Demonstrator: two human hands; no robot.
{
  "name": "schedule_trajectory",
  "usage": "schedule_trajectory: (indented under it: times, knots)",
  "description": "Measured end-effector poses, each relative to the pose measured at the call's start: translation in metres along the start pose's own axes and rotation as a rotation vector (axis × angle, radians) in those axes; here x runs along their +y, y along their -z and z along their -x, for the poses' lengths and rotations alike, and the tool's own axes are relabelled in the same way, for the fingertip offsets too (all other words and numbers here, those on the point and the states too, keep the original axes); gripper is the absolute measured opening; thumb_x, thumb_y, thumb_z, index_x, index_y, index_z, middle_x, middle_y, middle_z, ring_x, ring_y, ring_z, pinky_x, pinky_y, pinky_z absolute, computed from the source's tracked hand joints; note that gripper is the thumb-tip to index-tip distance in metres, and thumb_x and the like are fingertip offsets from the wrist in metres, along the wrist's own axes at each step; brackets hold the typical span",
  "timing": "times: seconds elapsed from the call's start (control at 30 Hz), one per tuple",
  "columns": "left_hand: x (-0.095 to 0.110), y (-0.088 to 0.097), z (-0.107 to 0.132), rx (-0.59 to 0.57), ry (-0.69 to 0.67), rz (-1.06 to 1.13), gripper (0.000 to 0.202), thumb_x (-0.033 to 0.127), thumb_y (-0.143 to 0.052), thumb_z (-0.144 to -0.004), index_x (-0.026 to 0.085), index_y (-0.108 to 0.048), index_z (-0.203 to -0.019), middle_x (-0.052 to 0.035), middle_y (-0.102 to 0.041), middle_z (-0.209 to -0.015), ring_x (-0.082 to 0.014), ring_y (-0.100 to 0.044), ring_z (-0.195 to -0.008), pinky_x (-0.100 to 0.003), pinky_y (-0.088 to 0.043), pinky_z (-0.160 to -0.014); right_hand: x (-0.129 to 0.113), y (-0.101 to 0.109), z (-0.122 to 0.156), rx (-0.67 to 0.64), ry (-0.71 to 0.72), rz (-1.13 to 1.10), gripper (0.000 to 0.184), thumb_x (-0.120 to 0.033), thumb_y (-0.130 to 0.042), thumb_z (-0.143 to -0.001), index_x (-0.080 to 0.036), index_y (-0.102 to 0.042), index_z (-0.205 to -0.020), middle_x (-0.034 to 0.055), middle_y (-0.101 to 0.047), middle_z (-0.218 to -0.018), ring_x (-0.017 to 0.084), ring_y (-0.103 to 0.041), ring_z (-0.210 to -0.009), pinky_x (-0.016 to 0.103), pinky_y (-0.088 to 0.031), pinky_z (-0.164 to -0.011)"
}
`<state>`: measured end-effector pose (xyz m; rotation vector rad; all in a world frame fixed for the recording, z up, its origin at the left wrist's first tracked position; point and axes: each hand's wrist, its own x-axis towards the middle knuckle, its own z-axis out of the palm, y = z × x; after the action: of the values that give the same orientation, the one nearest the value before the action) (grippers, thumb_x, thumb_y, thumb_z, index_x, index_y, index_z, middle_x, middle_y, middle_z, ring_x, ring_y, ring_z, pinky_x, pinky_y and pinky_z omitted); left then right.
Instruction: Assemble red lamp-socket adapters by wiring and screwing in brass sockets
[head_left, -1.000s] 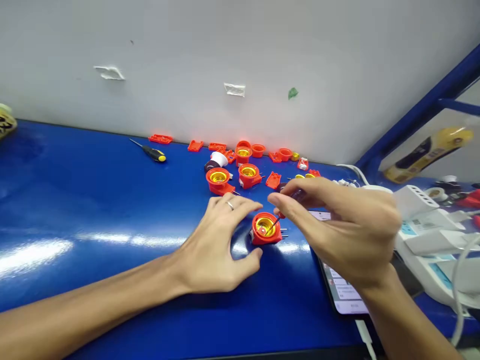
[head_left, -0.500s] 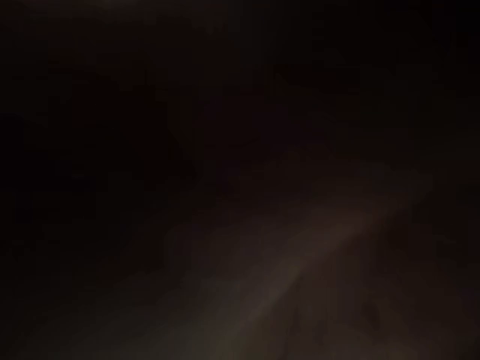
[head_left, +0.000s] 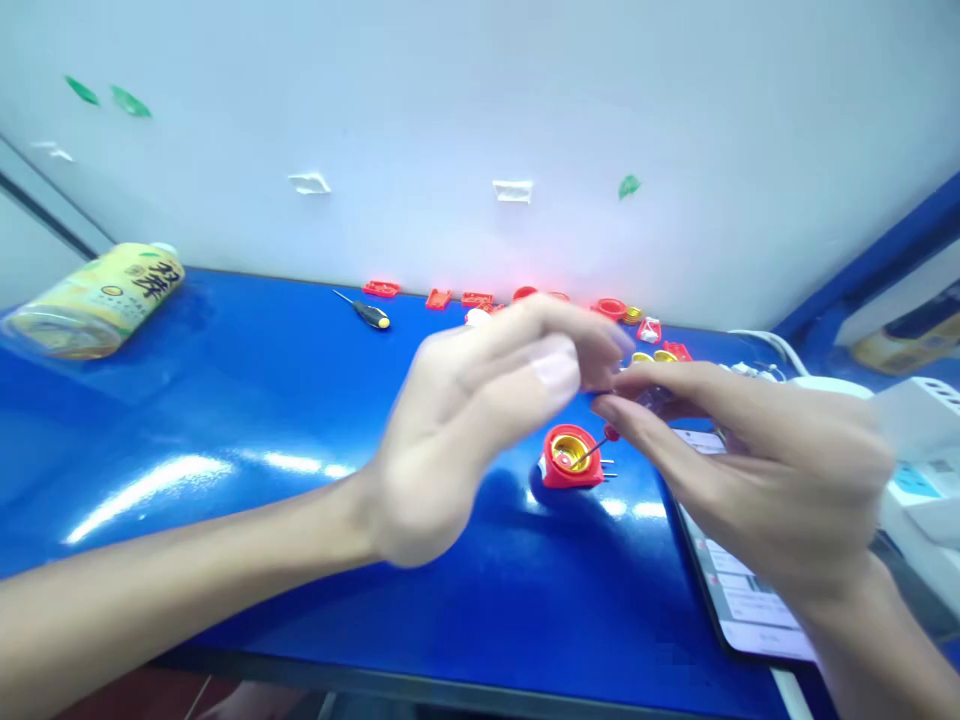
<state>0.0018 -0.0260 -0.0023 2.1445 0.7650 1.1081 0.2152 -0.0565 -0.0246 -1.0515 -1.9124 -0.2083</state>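
Note:
A red lamp socket with a gold threaded inside and metal plug pins on its right side stands on the blue table. The thin shaft of a small screwdriver with a red collar slants into its opening. My right hand grips this screwdriver between thumb and fingers, and they hide most of the handle. Just to the left, my left hand hovers above the table, somewhat blurred. Its fingers are loosely curved, with their tips close to my right fingertips. I see nothing held in it; whether it touches the handle cannot be told.
Along the wall lie several red plastic parts and gold threaded shells. A second screwdriver is at the back. A yellow-labelled bottle lies at left. A phone and a white power strip are at right.
The earlier frame is almost black, with only a faint pale diagonal band. Now the table, the parts and both hands show clearly; what moved between cannot be told.

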Motion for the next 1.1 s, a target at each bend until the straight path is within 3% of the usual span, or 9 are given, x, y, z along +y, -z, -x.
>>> schedule_trajectory:
  times: [0.07,0.13,0.23,0.33,0.43,0.6,0.77,0.97,1.1]
  knots:
    - [-0.024,-0.014,0.009,0.034,-0.098,-0.067,0.015,0.019,-0.057,-0.095,0.021,-0.067,-0.106,0.0008,-0.076,-0.102,-0.0178,-0.072,-0.097,-0.035,-0.060,-0.090,-0.003,0.000,-0.004,0.031,0.071,0.071,0.013,-0.022,-0.075,-0.094,-0.028,-0.076,-0.105,-0.0018,-0.082,-0.084,0.017,-0.075,-0.059,0.027,-0.058,-0.057]
    - [-0.045,-0.024,0.020,0.020,-0.223,-0.179,0.018,0.019,-0.059,-0.089,0.020,-0.065,-0.106,-0.0038,-0.074,-0.096,-0.0209,-0.070,-0.088,-0.039,-0.058,-0.085,-0.002,-0.003,-0.004,0.032,0.125,0.097,0.021,-0.019,-0.074,-0.094,-0.028,-0.075,-0.113,-0.0016,-0.083,-0.090,0.016,-0.076,-0.062,0.026,-0.060,-0.059]
    - [-0.061,-0.034,0.030,-0.081,-0.310,-0.340,0.040,0.029,-0.070,-0.084,0.017,-0.060,-0.120,-0.0122,-0.072,-0.111,-0.0275,-0.069,-0.097,-0.044,-0.059,-0.087,0.000,-0.007,-0.003,0.007,0.148,0.070,0.024,-0.016,-0.070,-0.096,-0.026,-0.073,-0.118,0.0008,-0.083,-0.095,0.018,-0.079,-0.069,0.027,-0.063,-0.066]
    - [-0.064,-0.039,0.033,-0.149,-0.291,-0.388,0.060,0.029,-0.073,-0.085,0.013,-0.050,-0.138,-0.0189,-0.063,-0.130,-0.0309,-0.068,-0.112,-0.041,-0.060,-0.088,0.001,-0.003,-0.003,-0.054,0.142,-0.037,0.029,-0.011,-0.060,-0.099,-0.019,-0.071,-0.125,0.0068,-0.082,-0.109,0.020,-0.081,-0.092,0.029,-0.065,-0.080]
    - [-0.067,-0.041,0.035,-0.156,-0.257,-0.339,0.043,0.021,-0.065,-0.096,0.018,-0.052,-0.136,-0.0149,-0.061,-0.132,-0.0262,-0.069,-0.115,-0.036,-0.060,-0.092,0.000,0.006,-0.006,-0.152,0.105,-0.131,0.036,-0.008,-0.056,-0.098,-0.022,-0.071,-0.127,0.0044,-0.080,-0.117,0.019,-0.080,-0.100,0.028,-0.066,-0.086]
    - [-0.069,-0.043,0.037,-0.133,-0.182,-0.247,0.014,0.012,-0.059,-0.101,0.021,-0.064,-0.110,-0.0097,-0.062,-0.132,-0.0201,-0.070,-0.108,-0.031,-0.056,-0.091,-0.001,0.013,-0.011,-0.133,0.048,-0.116,0.022,-0.008,-0.070,-0.092,-0.024,-0.077,-0.106,-0.0028,-0.083,-0.095,0.015,-0.080,-0.076,0.020,-0.063,-0.065]
    - [-0.072,-0.045,0.037,-0.169,-0.185,-0.286,0.017,0.013,-0.057,-0.104,0.024,-0.062,-0.115,-0.0040,-0.069,-0.123,-0.0185,-0.068,-0.098,-0.031,-0.054,-0.085,-0.003,0.008,-0.012,-0.050,-0.004,-0.012,0.007,-0.017,-0.079,-0.089,-0.023,-0.076,-0.087,-0.0024,-0.082,-0.079,0.014,-0.075,-0.057,0.024,-0.055,-0.050]
    - [-0.075,-0.046,0.038,-0.168,-0.070,-0.276,0.034,0.011,-0.059,-0.098,0.025,-0.054,-0.128,-0.0029,-0.070,-0.113,-0.0200,-0.069,-0.096,-0.031,-0.056,-0.084,-0.013,0.002,-0.013,0.053,-0.074,0.023,0.019,-0.023,-0.085,-0.084,-0.022,-0.071,-0.071,-0.0034,-0.075,-0.063,0.011,-0.068,-0.047,0.020,-0.055,-0.049]
    - [-0.072,-0.045,0.034,-0.168,-0.004,-0.230,0.040,0.015,-0.064,-0.096,0.025,-0.053,-0.133,-0.0020,-0.072,-0.108,-0.0195,-0.069,-0.088,-0.030,-0.055,-0.076,-0.013,-0.002,-0.013,0.082,-0.103,0.020,0.020,-0.023,-0.085,-0.084,-0.020,-0.071,-0.071,-0.0039,-0.072,-0.057,0.010,-0.065,-0.044,0.020,-0.051,-0.045]
